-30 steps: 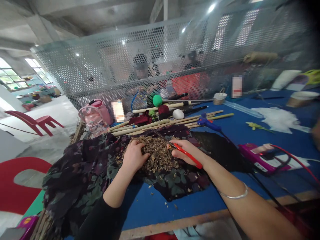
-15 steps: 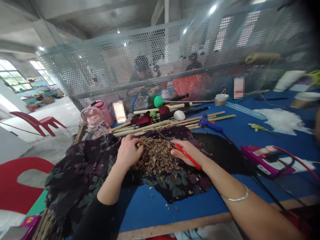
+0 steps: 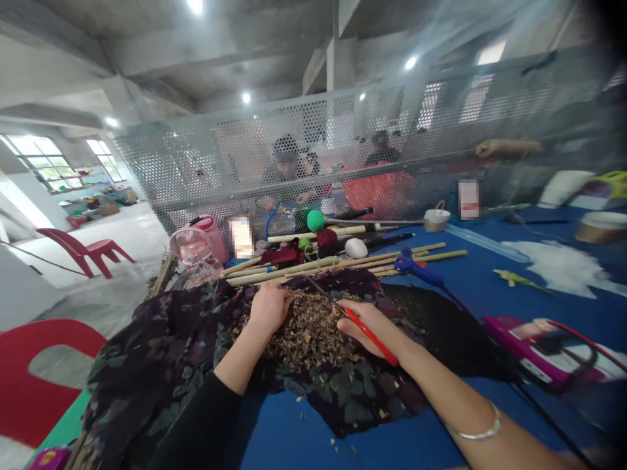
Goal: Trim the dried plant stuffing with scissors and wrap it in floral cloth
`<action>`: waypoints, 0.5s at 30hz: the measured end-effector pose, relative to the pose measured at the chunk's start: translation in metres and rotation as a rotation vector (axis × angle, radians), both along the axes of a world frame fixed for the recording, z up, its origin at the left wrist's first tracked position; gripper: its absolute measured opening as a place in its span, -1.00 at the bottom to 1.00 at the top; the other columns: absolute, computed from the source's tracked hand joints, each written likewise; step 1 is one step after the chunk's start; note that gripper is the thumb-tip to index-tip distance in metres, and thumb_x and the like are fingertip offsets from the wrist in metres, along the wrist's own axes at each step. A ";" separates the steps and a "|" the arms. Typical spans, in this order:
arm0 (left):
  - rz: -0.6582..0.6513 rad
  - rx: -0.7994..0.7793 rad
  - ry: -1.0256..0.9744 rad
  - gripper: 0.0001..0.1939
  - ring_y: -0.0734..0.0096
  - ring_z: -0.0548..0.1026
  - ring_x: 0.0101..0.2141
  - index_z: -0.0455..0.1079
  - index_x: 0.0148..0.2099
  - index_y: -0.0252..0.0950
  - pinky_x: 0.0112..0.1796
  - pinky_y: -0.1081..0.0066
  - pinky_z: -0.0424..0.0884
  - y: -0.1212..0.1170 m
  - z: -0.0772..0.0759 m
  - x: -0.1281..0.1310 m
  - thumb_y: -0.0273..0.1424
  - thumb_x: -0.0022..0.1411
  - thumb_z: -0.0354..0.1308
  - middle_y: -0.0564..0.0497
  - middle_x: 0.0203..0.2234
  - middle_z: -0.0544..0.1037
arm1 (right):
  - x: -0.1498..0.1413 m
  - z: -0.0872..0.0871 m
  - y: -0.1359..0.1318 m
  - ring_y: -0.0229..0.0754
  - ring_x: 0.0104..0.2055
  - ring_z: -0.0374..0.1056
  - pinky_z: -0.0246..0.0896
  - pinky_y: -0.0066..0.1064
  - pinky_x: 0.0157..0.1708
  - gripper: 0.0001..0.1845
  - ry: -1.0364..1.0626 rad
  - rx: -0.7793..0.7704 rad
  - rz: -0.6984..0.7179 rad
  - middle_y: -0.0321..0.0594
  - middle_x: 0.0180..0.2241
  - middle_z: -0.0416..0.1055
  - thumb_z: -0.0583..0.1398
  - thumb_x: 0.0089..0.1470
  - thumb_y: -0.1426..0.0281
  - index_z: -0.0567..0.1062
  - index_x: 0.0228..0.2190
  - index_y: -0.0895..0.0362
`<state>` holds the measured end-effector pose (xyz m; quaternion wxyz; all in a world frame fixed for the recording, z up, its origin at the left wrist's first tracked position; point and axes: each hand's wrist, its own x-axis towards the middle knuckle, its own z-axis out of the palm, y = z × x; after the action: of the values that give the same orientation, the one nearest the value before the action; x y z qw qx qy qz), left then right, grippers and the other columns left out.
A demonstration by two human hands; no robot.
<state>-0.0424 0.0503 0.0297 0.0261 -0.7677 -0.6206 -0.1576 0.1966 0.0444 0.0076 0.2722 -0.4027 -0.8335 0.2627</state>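
A heap of dry brown plant scraps (image 3: 313,336) lies on a dark floral cloth (image 3: 353,398) in front of me. My left hand (image 3: 270,305) rests at the heap's left edge, fingers curled and pressed together. Whatever they grip, if anything, is hidden. At the right side of the heap is my right hand (image 3: 360,323), closed around red-handled scissors (image 3: 368,334). Their thin metal blades point away and to the left over the scraps.
Behind the cloth lie wooden sticks (image 3: 313,266), a green ball (image 3: 315,220), a white egg-shaped piece (image 3: 356,248) and a blue glue gun (image 3: 416,267). A pink bag (image 3: 200,245) stands left, a magenta device (image 3: 526,352) right. People sit beyond a perforated metal screen (image 3: 220,163).
The view has tilted up, so everything sits lower. My left hand has moved right and its fingers have drawn together at the heap. The right hand still holds the scissors.
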 end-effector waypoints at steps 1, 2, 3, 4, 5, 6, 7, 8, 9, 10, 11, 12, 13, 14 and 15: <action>0.006 0.025 -0.066 -0.76 0.24 0.41 -0.26 0.54 -0.34 -0.26 -0.20 0.33 0.29 -0.003 0.001 0.000 -0.37 0.18 0.03 -0.10 -0.37 0.53 | -0.001 -0.001 0.000 -0.20 -0.48 0.28 0.15 -0.44 -0.45 -0.27 -0.015 0.015 -0.015 -0.21 -0.53 0.38 0.00 0.01 -0.10 0.40 -0.10 0.29; 0.021 0.053 -0.151 -0.75 0.26 0.43 -0.28 0.53 -0.32 -0.27 -0.20 0.35 0.30 -0.008 0.001 0.001 -0.37 0.19 0.01 -0.09 -0.37 0.54 | -0.002 -0.002 -0.001 -0.19 -0.49 0.29 0.15 -0.44 -0.45 -0.27 -0.028 0.029 -0.030 -0.21 -0.54 0.38 0.00 0.02 -0.10 0.39 -0.09 0.29; 0.042 0.080 -0.253 -0.75 0.28 0.45 -0.29 0.52 -0.30 -0.27 -0.20 0.36 0.31 -0.012 0.001 0.001 -0.37 0.20 0.01 -0.08 -0.36 0.56 | -0.003 -0.003 -0.001 -0.19 -0.49 0.30 0.16 -0.43 -0.44 -0.27 -0.038 0.039 -0.041 -0.20 -0.54 0.39 0.01 0.02 -0.09 0.39 -0.09 0.29; 0.067 0.108 -0.366 -0.76 0.31 0.47 -0.30 0.51 -0.28 -0.27 -0.20 0.37 0.31 -0.016 0.000 0.001 -0.37 0.20 0.01 -0.07 -0.35 0.57 | -0.005 -0.003 -0.002 -0.17 -0.48 0.31 0.18 -0.42 -0.42 -0.27 -0.046 0.048 -0.049 -0.18 -0.53 0.40 0.01 0.01 -0.09 0.39 -0.08 0.29; 0.094 0.129 -0.481 -0.77 0.33 0.48 -0.30 0.51 -0.27 -0.27 -0.20 0.38 0.32 -0.019 -0.003 0.002 -0.36 0.19 0.02 -0.05 -0.34 0.57 | -0.006 -0.003 -0.004 -0.15 -0.46 0.33 0.19 -0.40 -0.40 -0.27 -0.056 0.053 -0.051 -0.16 -0.51 0.42 0.01 0.01 -0.09 0.39 -0.08 0.30; 0.122 0.138 -0.593 -0.79 0.35 0.49 -0.31 0.50 -0.28 -0.27 -0.20 0.39 0.33 -0.022 -0.006 0.003 -0.36 0.18 0.04 -0.04 -0.34 0.57 | -0.008 -0.002 -0.006 -0.13 -0.44 0.35 0.20 -0.39 -0.38 -0.26 -0.068 0.058 -0.050 -0.13 -0.49 0.43 0.01 0.01 -0.09 0.39 -0.08 0.30; 0.156 0.124 -0.707 -0.80 0.36 0.49 -0.33 0.50 -0.30 -0.28 -0.22 0.40 0.35 -0.024 -0.009 0.003 -0.35 0.16 0.06 -0.03 -0.36 0.57 | -0.010 -0.001 -0.007 -0.12 -0.43 0.36 0.21 -0.38 -0.38 -0.25 -0.084 0.059 -0.049 -0.12 -0.49 0.43 0.01 0.01 -0.09 0.40 -0.08 0.31; 0.189 0.081 -0.832 -0.82 0.39 0.49 -0.39 0.49 -0.31 -0.29 -0.27 0.41 0.37 -0.026 -0.013 0.004 -0.35 0.15 0.08 -0.02 -0.41 0.56 | -0.012 0.000 -0.009 -0.11 -0.44 0.36 0.21 -0.39 -0.39 -0.25 -0.103 0.056 -0.043 -0.12 -0.50 0.43 0.01 0.00 -0.10 0.40 -0.08 0.31; 0.221 0.016 -0.975 -0.83 0.43 0.47 -0.47 0.48 -0.33 -0.31 -0.34 0.44 0.38 -0.027 -0.016 0.005 -0.36 0.14 0.10 0.00 -0.48 0.54 | -0.014 0.001 -0.011 -0.12 -0.45 0.37 0.21 -0.39 -0.41 -0.24 -0.124 0.051 -0.036 -0.13 -0.52 0.42 0.01 0.00 -0.10 0.40 -0.09 0.31; 0.250 -0.059 -1.138 -0.85 0.49 0.44 -0.54 0.47 -0.32 -0.34 -0.41 0.47 0.39 -0.027 -0.018 0.006 -0.37 0.13 0.11 0.02 -0.55 0.51 | -0.015 0.002 -0.012 -0.12 -0.46 0.37 0.20 -0.40 -0.42 -0.25 -0.142 0.046 -0.032 -0.13 -0.52 0.42 0.01 0.00 -0.10 0.40 -0.09 0.31; 0.276 -0.131 -1.310 -0.87 0.54 0.41 -0.58 0.45 -0.31 -0.36 -0.45 0.51 0.38 -0.028 -0.020 0.007 -0.41 0.13 0.11 0.05 -0.60 0.47 | -0.017 0.002 -0.013 -0.12 -0.45 0.38 0.21 -0.41 -0.43 -0.25 -0.158 0.044 -0.030 -0.13 -0.53 0.42 0.02 0.00 -0.09 0.40 -0.09 0.31; 0.298 -0.187 -1.480 -0.89 0.58 0.40 -0.60 0.44 -0.29 -0.37 -0.48 0.55 0.38 -0.028 -0.020 0.008 -0.46 0.14 0.11 0.07 -0.62 0.44 | -0.018 0.003 -0.014 -0.12 -0.45 0.38 0.21 -0.41 -0.42 -0.26 -0.173 0.044 -0.036 -0.13 -0.53 0.43 0.02 0.00 -0.09 0.40 -0.09 0.30; 0.311 -0.224 -1.632 -0.90 0.61 0.40 -0.59 0.42 -0.27 -0.39 -0.47 0.58 0.39 -0.029 -0.019 0.009 -0.51 0.14 0.10 0.08 -0.62 0.43 | -0.018 0.003 -0.014 -0.11 -0.44 0.39 0.22 -0.40 -0.40 -0.28 -0.190 0.046 -0.046 -0.13 -0.53 0.43 0.03 0.01 -0.07 0.40 -0.08 0.30; 0.317 -0.243 -1.758 -0.89 0.64 0.42 -0.57 0.41 -0.26 -0.40 -0.45 0.61 0.41 -0.030 -0.018 0.009 -0.57 0.14 0.09 0.07 -0.60 0.44 | -0.019 0.002 -0.015 -0.10 -0.43 0.40 0.23 -0.39 -0.38 -0.30 -0.206 0.054 -0.060 -0.13 -0.53 0.44 0.04 0.01 -0.06 0.40 -0.08 0.29; 0.322 -0.254 -1.861 -0.87 0.65 0.44 -0.54 0.40 -0.24 -0.41 -0.43 0.64 0.42 -0.032 -0.016 0.010 -0.61 0.14 0.07 0.05 -0.58 0.45 | -0.020 0.002 -0.015 -0.10 -0.42 0.40 0.24 -0.37 -0.37 -0.32 -0.216 0.067 -0.076 -0.12 -0.52 0.45 0.05 0.01 -0.04 0.40 -0.08 0.27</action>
<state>-0.0319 0.0184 0.0135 -0.5406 -0.2367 -0.5031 -0.6314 0.1768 0.0294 0.0096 0.2039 -0.4507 -0.8504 0.1790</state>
